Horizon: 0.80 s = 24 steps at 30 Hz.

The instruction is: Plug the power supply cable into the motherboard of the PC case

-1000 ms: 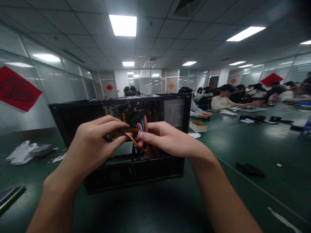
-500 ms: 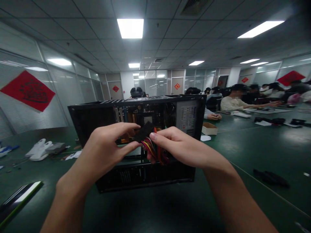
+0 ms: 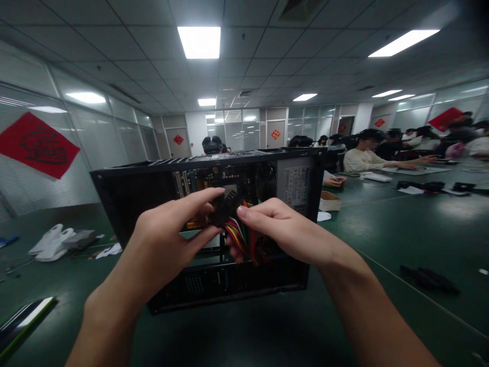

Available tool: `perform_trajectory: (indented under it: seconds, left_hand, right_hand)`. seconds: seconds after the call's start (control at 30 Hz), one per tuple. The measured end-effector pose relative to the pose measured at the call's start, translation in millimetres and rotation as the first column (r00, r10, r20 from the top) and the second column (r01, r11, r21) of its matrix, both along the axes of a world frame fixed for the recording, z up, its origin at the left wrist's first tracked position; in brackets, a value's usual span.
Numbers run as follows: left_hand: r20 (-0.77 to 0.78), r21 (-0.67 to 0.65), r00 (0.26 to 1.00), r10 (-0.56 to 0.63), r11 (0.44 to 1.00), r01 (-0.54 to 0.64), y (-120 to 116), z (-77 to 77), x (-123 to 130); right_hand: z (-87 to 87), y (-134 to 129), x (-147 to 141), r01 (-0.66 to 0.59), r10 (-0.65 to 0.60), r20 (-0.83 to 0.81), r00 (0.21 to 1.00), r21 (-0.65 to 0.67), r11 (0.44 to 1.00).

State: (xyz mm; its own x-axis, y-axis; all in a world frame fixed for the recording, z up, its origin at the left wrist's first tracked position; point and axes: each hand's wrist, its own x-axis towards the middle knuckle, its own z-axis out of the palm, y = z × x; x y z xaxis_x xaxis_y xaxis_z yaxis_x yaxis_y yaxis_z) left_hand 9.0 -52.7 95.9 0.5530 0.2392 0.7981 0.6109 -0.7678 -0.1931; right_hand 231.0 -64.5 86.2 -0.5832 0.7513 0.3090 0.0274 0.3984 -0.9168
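Between my two hands is a black multi-pin power connector, its socketed end tipped up and toward me. My left hand pinches it from the left between thumb and fingers. My right hand is closed around its bundle of coloured wires, thumb close to the connector. Behind them stands an open black computer case. Inside it are a motherboard with slots, partly hidden by my hands, a dark fan and a silver power supply. The connector is apart from the board.
On the green table, a cardboard box sits right of the case. A black cloth-like item lies farther right. White plastic bags, a grey block and a green-edged panel are left. Several people sit beyond.
The connector has been turned in my fingers, so its socketed end now shows. My view has shifted slightly to the right. Both hands keep their grips.
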Motion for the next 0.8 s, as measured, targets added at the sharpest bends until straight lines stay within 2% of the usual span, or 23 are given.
perform_trajectory:
  seconds: [0.1,0.2,0.3,0.33,0.37,0.43,0.47,0.5,0.53,0.57,0.67,0.73,0.8]
  left_hand:
    - [0.01,0.207,0.999,0.044,0.977,-0.045,2.6,-4.5,5.1]
    - [0.079,0.379,0.997,0.021,0.924,-0.049,3.9,-11.7,10.4]
    - [0.171,0.467,0.985,-0.018,0.882,-0.065,10.0,-20.8,14.8]
    - [0.185,0.48,0.983,-0.013,0.874,-0.078,13.8,-23.7,15.8]
    - [0.191,0.489,0.982,-0.004,0.868,-0.092,18.5,-26.3,16.3]
    - [0.19,0.493,0.982,0.018,0.863,-0.111,29.1,-30.7,16.5]
    - [0.188,0.487,0.982,0.03,0.865,-0.119,34.6,-32.6,16.3]
    - [0.186,0.476,0.981,0.044,0.87,-0.129,39.8,-34.4,16.0]
    - [0.186,0.459,0.981,0.062,0.877,-0.143,44.8,-36.4,15.8]
    - [0.182,0.436,0.979,0.085,0.886,-0.159,49.7,-38.7,15.7]
    - [0.119,0.292,0.98,0.157,0.938,-0.186,65.3,-49.2,16.7]
    - [0.066,0.118,0.986,0.155,0.98,-0.162,77.8,-59.4,17.9]
    - [0.053,-0.076,0.993,0.105,0.992,-0.1,91.4,-70.7,18.5]
  right_hand:
    - [-2.4,5.1,2.3,0.006,-0.006,0.003,1.0,0.05,0.999]
    - [-2.4,5.8,5.2,0.029,-0.031,0.024,0.999,0.106,0.994]
    - [-1.3,7.1,5.9,0.147,-0.157,0.019,0.987,0.259,0.955]
    - [-1.3,9.0,5.4,0.226,-0.238,-0.012,0.971,0.35,0.909]
    - [-1.7,11.9,4.5,0.317,-0.326,-0.061,0.943,0.452,0.834]
    - [-4.5,20.6,1.9,0.447,-0.465,-0.158,0.871,0.65,0.615]
    - [-7.1,26.0,0.1,0.454,-0.505,-0.173,0.846,0.732,0.509]
    - [-10.5,31.7,-2.0,0.425,-0.534,-0.157,0.831,0.798,0.427]
    - [-14.6,37.6,-4.4,0.379,-0.562,-0.119,0.818,0.847,0.373]
    - [-19.4,43.3,-7.0,0.33,-0.595,-0.069,0.801,0.88,0.342]
    - [-36.0,60.2,-15.3,0.26,-0.722,0.059,0.689,0.91,0.322]
    - [-47.9,72.2,-18.9,0.24,-0.787,0.161,0.595,0.899,0.365]
    - [-59.6,85.4,-19.0,0.207,-0.803,0.285,0.524,0.872,0.444]
